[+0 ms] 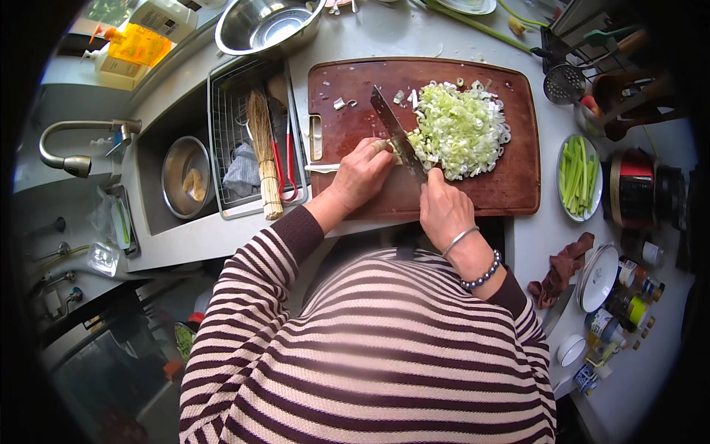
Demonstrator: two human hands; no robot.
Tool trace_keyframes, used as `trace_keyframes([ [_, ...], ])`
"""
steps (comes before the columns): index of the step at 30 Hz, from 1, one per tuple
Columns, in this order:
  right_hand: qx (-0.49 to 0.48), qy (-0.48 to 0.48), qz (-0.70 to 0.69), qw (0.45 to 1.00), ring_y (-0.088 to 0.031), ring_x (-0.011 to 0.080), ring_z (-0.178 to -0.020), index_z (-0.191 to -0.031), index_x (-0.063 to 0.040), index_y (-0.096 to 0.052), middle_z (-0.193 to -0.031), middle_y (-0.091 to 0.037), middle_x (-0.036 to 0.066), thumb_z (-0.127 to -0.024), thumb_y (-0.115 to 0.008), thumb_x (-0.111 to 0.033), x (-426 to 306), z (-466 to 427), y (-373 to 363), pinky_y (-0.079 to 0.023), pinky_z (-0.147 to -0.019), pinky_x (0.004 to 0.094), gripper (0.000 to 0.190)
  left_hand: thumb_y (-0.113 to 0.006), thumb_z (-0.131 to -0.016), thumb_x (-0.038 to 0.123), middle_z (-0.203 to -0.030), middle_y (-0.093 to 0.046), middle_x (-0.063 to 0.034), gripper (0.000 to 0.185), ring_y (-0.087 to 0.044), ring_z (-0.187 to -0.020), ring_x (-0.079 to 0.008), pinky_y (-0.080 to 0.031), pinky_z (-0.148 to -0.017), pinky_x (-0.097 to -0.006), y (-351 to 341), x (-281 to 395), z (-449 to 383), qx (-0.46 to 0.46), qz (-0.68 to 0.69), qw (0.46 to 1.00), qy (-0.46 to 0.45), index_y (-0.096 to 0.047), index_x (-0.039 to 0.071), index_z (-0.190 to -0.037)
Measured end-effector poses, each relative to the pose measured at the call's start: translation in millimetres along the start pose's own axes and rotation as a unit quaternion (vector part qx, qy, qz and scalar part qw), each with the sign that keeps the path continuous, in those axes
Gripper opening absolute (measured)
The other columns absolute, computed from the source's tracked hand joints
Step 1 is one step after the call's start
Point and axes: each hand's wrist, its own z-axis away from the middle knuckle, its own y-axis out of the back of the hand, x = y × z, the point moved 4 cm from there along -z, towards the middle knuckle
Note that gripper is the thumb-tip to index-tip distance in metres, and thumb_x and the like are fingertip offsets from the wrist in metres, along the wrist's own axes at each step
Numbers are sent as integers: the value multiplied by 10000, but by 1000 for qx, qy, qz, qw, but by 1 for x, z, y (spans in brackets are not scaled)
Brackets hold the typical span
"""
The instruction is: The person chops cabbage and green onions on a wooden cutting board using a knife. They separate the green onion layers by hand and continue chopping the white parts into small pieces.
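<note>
On a reddish-brown wooden cutting board (pixel 355 125), my left hand (pixel 363 172) presses down a length of scallion or leek (pixel 324 167), its pale end sticking out to the left. My right hand (pixel 448 208) grips the handle of a kitchen knife (pixel 395 125). The blade points away from me and stands just right of my left fingertips. Right of the blade lies a large heap of chopped scallion or leek (pixel 463 130), white and light green. A few loose bits (pixel 339 104) are scattered left of the knife tip.
A wire basket (pixel 213 139) over the sink (pixel 150 183) holds a straw brush (pixel 258 150), red-handled tongs (pixel 288 166) and a cloth. Beyond it stands a steel basin (pixel 269 33). At right are a plate of cut green stalks (pixel 579 177), a skimmer (pixel 564 84) and several bottles and jars (pixel 607 327).
</note>
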Motion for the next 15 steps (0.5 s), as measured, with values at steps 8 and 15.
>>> trace_keyframes([
  [8, -33, -6, 2, 999, -642, 422, -663, -912, -1, -437, -688, -633, 240, -870, -525, -80, -3, 6, -5, -516, -603, 515, 126, -696, -759, 30, -935, -608, -133, 124, -610, -916, -326, -522, -783, -384, -1, -1, 4, -7, -14, 1000, -3, -604, 31, -842],
  [15, -23, -46, -6, 999, -637, 452, -716, -945, 0, -454, -712, -633, 267, -896, -512, -122, -6, -23, -25, -504, -660, 539, 144, -698, -739, 29, -965, -619, -124, 148, -613, -955, -317, -524, -805, -379, -4, -4, 5, -14, -17, 1000, -7, -616, 42, -862],
])
